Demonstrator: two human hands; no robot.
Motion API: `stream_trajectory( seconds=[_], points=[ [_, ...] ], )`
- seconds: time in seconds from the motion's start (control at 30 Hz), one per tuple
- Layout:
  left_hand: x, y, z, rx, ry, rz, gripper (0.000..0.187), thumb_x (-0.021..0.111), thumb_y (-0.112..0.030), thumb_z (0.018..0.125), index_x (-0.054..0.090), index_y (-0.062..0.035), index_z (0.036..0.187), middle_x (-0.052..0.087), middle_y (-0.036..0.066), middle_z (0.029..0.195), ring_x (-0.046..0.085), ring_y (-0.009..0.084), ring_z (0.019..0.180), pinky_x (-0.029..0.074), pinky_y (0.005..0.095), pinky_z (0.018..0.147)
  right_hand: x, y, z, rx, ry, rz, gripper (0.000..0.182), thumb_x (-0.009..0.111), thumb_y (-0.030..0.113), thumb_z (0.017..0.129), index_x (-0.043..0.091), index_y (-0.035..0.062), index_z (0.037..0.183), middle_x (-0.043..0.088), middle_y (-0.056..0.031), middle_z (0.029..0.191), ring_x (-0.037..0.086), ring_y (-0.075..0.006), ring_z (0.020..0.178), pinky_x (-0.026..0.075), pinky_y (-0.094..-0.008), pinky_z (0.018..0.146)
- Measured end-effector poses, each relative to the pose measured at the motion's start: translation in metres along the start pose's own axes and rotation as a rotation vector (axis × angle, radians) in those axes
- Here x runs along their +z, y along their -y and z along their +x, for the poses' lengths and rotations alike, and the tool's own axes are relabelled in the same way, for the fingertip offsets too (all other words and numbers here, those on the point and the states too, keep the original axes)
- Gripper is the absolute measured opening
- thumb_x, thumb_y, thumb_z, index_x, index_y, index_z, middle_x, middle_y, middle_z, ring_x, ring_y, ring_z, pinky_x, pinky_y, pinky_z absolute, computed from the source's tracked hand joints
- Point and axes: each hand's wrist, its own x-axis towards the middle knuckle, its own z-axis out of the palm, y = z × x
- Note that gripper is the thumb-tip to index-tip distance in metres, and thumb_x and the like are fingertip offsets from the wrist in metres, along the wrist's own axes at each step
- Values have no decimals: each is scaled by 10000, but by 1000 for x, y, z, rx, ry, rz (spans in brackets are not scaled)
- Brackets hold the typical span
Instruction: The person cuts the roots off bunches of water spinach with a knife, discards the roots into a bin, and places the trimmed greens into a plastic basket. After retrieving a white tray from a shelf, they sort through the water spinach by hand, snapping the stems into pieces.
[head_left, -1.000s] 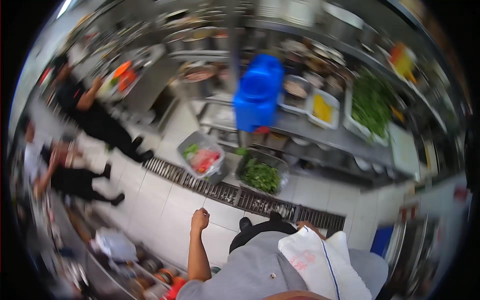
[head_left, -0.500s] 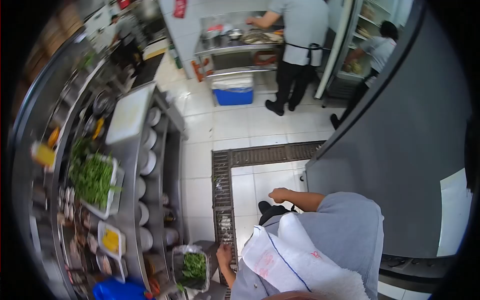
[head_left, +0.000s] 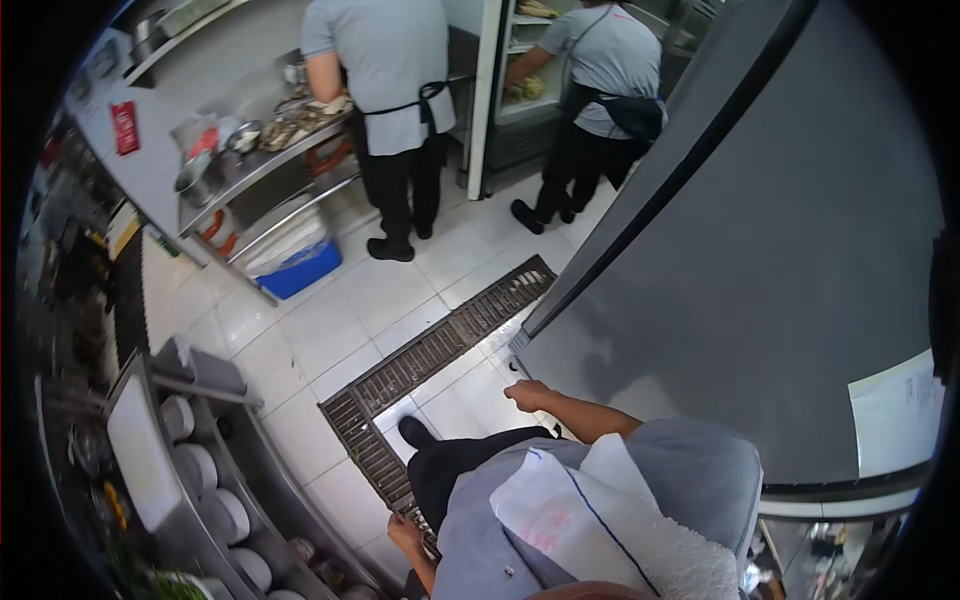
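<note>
My left hand (head_left: 405,535) hangs low at my side, over the edge of the floor drain, with its fingers loosely curled and nothing visible in them. In front of my body, my right hand (head_left: 527,396) is closed in a loose fist near the lower edge of the grey metal door (head_left: 720,290). No object shows in it. A white towel (head_left: 600,510) with a blue stripe and red marks drapes over my front. One black shoe (head_left: 416,432) is forward on the tiles beside the drain grate (head_left: 440,345).
A co-worker (head_left: 385,100) stands at a steel counter (head_left: 230,185) with pots and food. Another co-worker (head_left: 605,90) reaches into an open fridge (head_left: 530,110). A blue bin (head_left: 300,270) sits beneath the counter. At left, a shelf holds stacked white plates (head_left: 222,515) below a cutting board (head_left: 140,450).
My view has turned to the right and I have stepped forward. The co-workers and grey door appear nearer, and the greens tray has mostly left view. Both hands stay loosely closed.
</note>
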Motion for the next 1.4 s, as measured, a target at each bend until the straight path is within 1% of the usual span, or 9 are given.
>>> stream_trajectory(
  seconds=[0.1, 0.23, 0.33, 0.5, 0.67, 0.87, 1.0, 1.13, 1.4],
  points=[
    [13, -6, 69, 66, 119, 17, 232, 642, 5, 721, 422, 5, 648, 462, 143, 571, 432, 270, 522, 388, 437, 532, -6, 4, 8, 126, 76, 82, 386, 527, 25, 803, 616, 104, 1170, 645, -189, 1147, 615, -359, 1098, 506, -476, 862],
    [41, -5, 178, -33, 370, -106, 252, 635, -15, 798, 421, -6, 664, 466, 120, 600, 467, 231, 541, 424, 426, 535, -2, -8, 21, 185, 157, 36, 218, 590, 58, 800, 651, 44, 1009, 668, -208, 1035, 657, -374, 993, 540, -474, 796],
    [16, -83, 238, -65, 469, -220, 202, 612, -10, 799, 444, -3, 686, 487, 120, 635, 505, 231, 575, 444, 448, 565, -37, 3, 33, 320, 205, 94, 308, 557, 47, 818, 661, 51, 1108, 663, -217, 1101, 645, -357, 1063, 536, -460, 830],
    [17, -149, 369, 460, 546, 271, 100, 592, -55, 723, 540, 23, 758, 614, 263, 759, 598, 439, 684, 485, 480, 654, -66, 13, 70, 389, -227, 405, 362, 580, 169, 861, 595, 116, 1219, 645, -205, 1151, 614, -379, 1070, 495, -497, 885],
    [67, -280, 464, 612, 575, 306, 66, 592, -46, 745, 556, 9, 755, 622, 244, 730, 616, 404, 689, 490, 469, 661, -66, 15, 93, 461, -294, 627, 411, 619, 206, 817, 610, 106, 1216, 649, -199, 1168, 611, -385, 1092, 494, -482, 928],
    [166, -478, 454, 974, 643, 211, 74, 586, -32, 804, 545, -19, 744, 610, 201, 707, 593, 378, 672, 481, 438, 640, -81, -54, 164, 648, -542, 722, 463, 654, 223, 803, 565, 106, 1242, 649, -238, 1126, 610, -414, 1070, 485, -495, 922],
    [227, -565, 420, 1076, 809, 42, 186, 660, -64, 817, 521, -25, 699, 582, 158, 650, 576, 282, 619, 476, 393, 618, -196, -111, 187, 713, -830, 830, 417, 584, 152, 828, 556, 95, 1239, 645, -257, 1101, 608, -433, 1053, 476, -513, 944],
    [259, -644, 381, 1073, 1051, 55, 278, 726, -140, 821, 505, -23, 700, 535, 117, 638, 497, 215, 582, 439, 364, 576, -290, -192, 201, 674, -1461, 709, 320, 531, 103, 847, 610, 26, 1148, 646, -229, 911, 630, -405, 891, 500, -480, 800],
    [312, -785, 328, 1121, 1276, 75, 264, 743, -175, 839, 542, -20, 764, 579, 66, 659, 486, 136, 576, 420, 307, 544, -463, -309, 100, 829, -2061, 506, 183, 579, 38, 859, 665, -1, 1015, 666, -180, 905, 652, -325, 817, 512, -389, 732]
  ],
)
